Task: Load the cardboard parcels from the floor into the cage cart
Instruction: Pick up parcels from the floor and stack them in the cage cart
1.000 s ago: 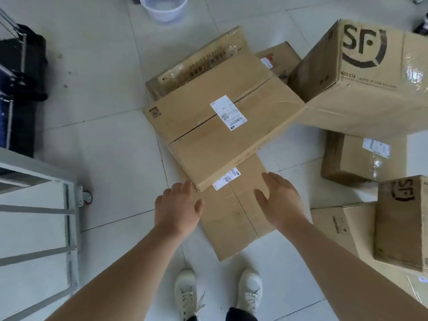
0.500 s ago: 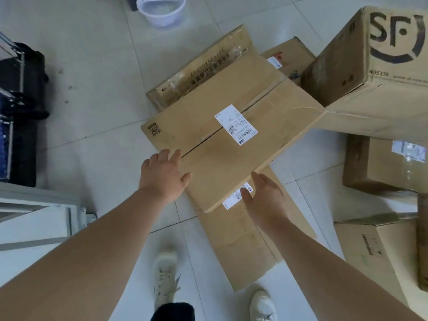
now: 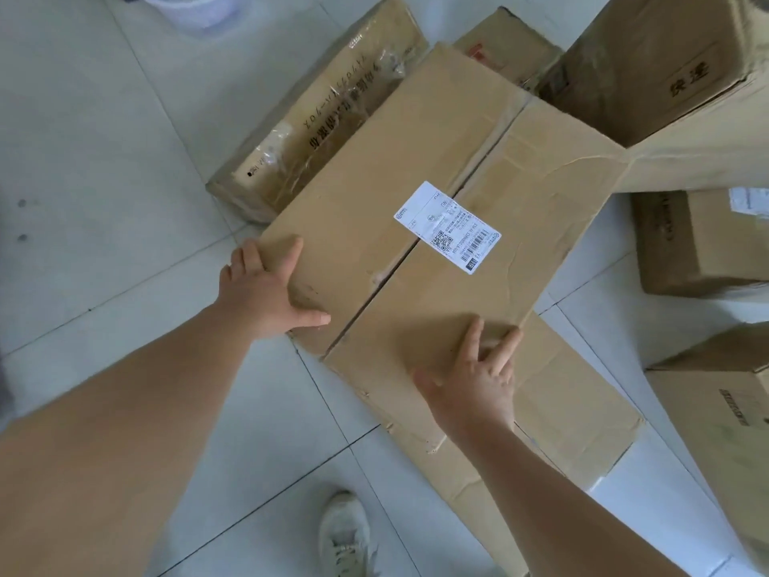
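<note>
A: Room to move?
B: Tiled floor (image 3: 104,168) is lying open left of the left hand (image 3: 260,291) and back toward the body. Right of the right hand (image 3: 474,381) it's crowding: big printed box (image 3: 666,77) standing far-right, brown box (image 3: 707,247) sitting further right, another box (image 3: 724,435) near-right.
A: Target?
B: Labelled parcel (image 3: 374,193) is lying between the hands, resting on a flat cardboard sheet (image 3: 578,414) that's sticking out past the right hand. Its far-right corner is meeting the big printed box. Taped parcel (image 3: 320,114) is running along its far-left edge, just beside it. Touching or not, can't tell.
A: Hands?
B: Left hand is gripping the near-left corner: thumb lying along the near edge, index on top, other fingers curling over the side. Right hand is pressing at the near-right corner, fingers spread and fairly straight, thumb sticking out. Can't tell if any fingertip is hooking under. Shipping label (image 3: 447,226) is sitting mid-top, ahead of the right hand.
A: Versus half a second back?
B: Left hand was only reaching the left edge; now it's wrapping the corner. Right hand was sitting below the right edge; now its fingers are lying on the cardboard. Parcel is still butting the same neighbours.
</note>
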Demonstrator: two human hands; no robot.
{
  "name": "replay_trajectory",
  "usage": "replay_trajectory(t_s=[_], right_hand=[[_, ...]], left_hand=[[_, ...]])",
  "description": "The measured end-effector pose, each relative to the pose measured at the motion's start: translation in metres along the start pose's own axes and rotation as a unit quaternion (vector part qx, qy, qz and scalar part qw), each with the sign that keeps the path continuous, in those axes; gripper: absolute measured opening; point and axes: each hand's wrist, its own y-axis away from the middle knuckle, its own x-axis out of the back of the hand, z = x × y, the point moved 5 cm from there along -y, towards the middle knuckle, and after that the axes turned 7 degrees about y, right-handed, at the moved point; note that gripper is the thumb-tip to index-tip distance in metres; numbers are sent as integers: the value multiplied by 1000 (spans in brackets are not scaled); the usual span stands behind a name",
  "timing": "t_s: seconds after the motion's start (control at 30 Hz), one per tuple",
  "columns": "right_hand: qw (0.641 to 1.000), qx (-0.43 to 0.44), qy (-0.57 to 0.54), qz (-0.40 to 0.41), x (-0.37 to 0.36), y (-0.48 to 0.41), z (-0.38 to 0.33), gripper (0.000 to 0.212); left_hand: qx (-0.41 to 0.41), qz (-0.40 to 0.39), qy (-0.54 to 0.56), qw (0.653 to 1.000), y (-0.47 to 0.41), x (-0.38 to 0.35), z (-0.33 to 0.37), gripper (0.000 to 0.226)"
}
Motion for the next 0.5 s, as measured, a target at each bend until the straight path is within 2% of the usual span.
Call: replay_trajectory(t_s=[0.17, 0.37, 0.5], right_hand=[[1000, -3, -26, 0, -5, -4, 10, 112], [994, -43, -100, -8, 10, 1, 68, 114], [982, -53, -175, -53, 4, 12, 104, 109]], left_hand=[[-14, 30, 23, 999, 1, 3, -3, 126], [-16, -7, 53, 998, 55, -38, 13, 128], [2, -31, 111, 993, 83, -71, 28, 132]])
